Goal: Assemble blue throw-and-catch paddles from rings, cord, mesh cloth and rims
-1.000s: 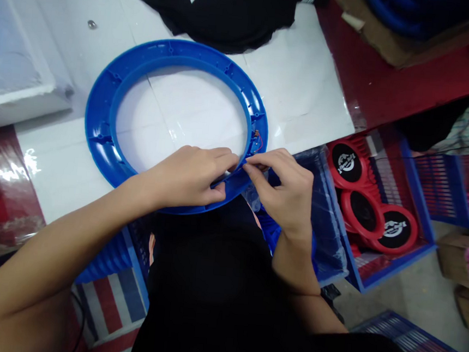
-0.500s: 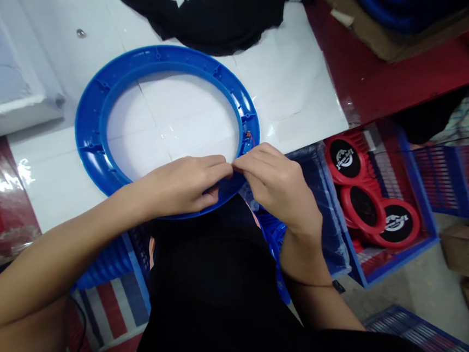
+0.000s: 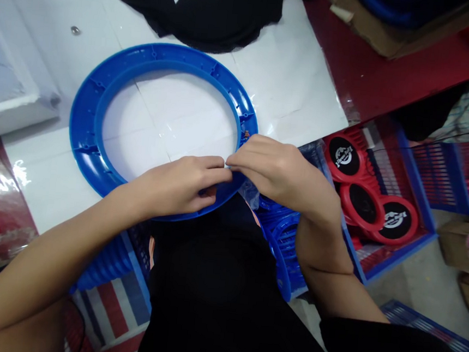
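A blue plastic ring (image 3: 87, 109) lies on the white-covered table, its ribbed inner side facing up. Over its near right part my left hand (image 3: 188, 183) is closed, thumb and fingers pinched together. My right hand (image 3: 274, 166) meets it there, also in a pinch, with the fingertips almost touching the left ones. Whatever sits between the fingertips is too small and hidden to make out. Just beyond my right hand, a small orange-brown part (image 3: 246, 135) shows in the ring's channel.
Black printed fabric (image 3: 215, 18) lies behind the ring. A white foam box (image 3: 12, 85) stands at left, near a small metal piece (image 3: 75, 30). At right, a blue crate (image 3: 400, 256) holds red discs (image 3: 363, 206). Blue rings (image 3: 290, 241) are below the table edge.
My right hand has shifted slightly left toward my left fingertips, and its forearm has swung outward to the right. My left hand stays nearly in place. The red wire seen earlier is now covered.
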A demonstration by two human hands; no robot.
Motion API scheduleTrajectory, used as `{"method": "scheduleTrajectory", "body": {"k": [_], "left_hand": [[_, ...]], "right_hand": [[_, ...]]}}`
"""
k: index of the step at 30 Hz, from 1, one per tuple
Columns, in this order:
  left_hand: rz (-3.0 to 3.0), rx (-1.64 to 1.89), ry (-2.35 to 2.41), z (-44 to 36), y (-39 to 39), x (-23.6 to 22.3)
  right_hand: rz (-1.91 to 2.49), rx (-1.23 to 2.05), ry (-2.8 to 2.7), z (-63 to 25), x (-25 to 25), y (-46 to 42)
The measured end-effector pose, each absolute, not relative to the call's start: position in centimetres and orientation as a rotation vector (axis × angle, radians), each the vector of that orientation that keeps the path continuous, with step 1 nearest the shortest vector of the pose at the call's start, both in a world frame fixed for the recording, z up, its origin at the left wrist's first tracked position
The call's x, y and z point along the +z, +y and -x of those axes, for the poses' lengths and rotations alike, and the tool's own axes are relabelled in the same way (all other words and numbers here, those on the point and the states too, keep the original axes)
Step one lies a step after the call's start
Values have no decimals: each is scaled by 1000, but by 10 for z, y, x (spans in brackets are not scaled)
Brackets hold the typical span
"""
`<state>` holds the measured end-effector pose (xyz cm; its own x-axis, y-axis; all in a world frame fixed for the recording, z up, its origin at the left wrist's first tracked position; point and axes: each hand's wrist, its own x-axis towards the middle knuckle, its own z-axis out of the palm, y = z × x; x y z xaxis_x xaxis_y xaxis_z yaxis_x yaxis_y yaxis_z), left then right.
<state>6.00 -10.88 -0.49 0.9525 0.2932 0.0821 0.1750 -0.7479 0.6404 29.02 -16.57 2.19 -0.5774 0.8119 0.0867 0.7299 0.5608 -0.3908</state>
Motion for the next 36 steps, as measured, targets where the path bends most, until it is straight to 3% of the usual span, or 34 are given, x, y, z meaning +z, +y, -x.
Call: {"method": "scheduleTrajectory", "body": {"k": [7, 26, 36], "left_hand": [[-2406, 282, 418, -61, -111, -5], [-2496, 197, 315, -57, -109, -8], [-2582, 194, 302, -56, -110, -5]], "right_hand": [[1505, 453, -2243, -291, 17, -193], [1319, 420, -2068, -274, -12, -195], [1427, 831, -1927, -280, 1, -180]]}}
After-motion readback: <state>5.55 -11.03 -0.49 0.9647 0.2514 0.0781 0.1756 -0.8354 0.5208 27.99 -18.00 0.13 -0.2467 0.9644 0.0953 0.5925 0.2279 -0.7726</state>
